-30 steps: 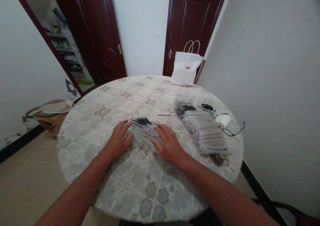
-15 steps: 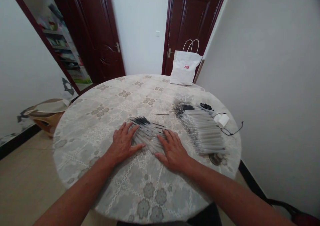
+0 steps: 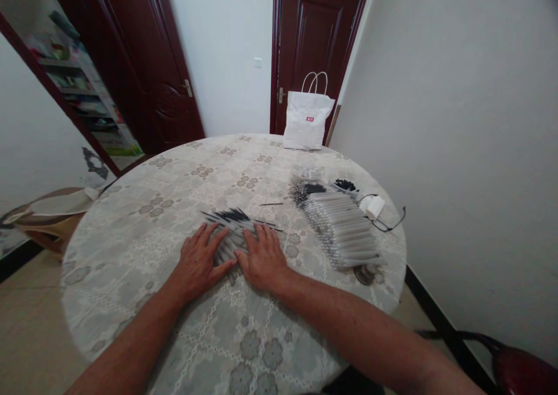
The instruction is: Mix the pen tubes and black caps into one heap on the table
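Observation:
A loose pile of pen refills [image 3: 235, 216], thin and pale with dark ends, lies on the patterned tablecloth. On its left side rests my left hand [image 3: 198, 261], open, fingers spread over the refills. My right hand [image 3: 261, 258] is also open and lies palm down on the pile's right part, its thumb close to the left thumb. Both palms hide much of the pile. One single refill [image 3: 271, 203] lies apart, beyond my right hand.
To the right is a big stack of whitish pen barrels [image 3: 344, 229]. Behind it stand a clear container [image 3: 307, 174] and a tray of small black parts [image 3: 346, 185]. Eyeglasses [image 3: 383, 226] lie by a white block [image 3: 372, 206]. A white paper bag [image 3: 307, 121] stands at the far edge.
My right hand has moved left, nearer to my left hand, and the refills between them are gathered more closely. The view has turned slightly to the right.

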A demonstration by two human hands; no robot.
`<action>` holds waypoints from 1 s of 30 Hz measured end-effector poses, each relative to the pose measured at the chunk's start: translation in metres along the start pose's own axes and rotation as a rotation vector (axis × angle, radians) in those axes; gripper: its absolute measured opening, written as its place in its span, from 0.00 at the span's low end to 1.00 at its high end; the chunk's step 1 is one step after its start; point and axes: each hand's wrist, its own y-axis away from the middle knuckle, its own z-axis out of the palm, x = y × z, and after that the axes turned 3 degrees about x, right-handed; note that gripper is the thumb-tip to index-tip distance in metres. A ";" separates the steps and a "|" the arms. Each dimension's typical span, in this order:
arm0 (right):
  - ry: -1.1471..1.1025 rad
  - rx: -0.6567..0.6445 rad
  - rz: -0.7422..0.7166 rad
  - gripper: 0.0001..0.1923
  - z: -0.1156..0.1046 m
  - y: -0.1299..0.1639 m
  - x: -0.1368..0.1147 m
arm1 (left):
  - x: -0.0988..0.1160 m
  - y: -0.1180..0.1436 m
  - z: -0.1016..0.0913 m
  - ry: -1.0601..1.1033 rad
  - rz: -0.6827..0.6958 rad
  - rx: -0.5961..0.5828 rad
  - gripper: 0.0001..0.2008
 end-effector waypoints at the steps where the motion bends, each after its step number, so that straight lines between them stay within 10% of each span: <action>1: -0.008 0.006 0.011 0.34 0.001 -0.003 -0.002 | -0.003 -0.001 0.000 0.005 0.022 0.006 0.34; 10: -0.084 0.075 0.034 0.33 -0.002 -0.011 -0.013 | -0.015 -0.005 0.002 0.000 0.064 0.042 0.31; 18: -0.205 0.197 -0.091 0.29 -0.084 0.031 0.005 | -0.019 -0.008 0.002 -0.051 0.074 0.046 0.32; 30: -0.300 0.305 -0.015 0.18 -0.144 0.087 0.068 | 0.088 -0.066 -0.001 -0.047 0.226 -0.157 0.31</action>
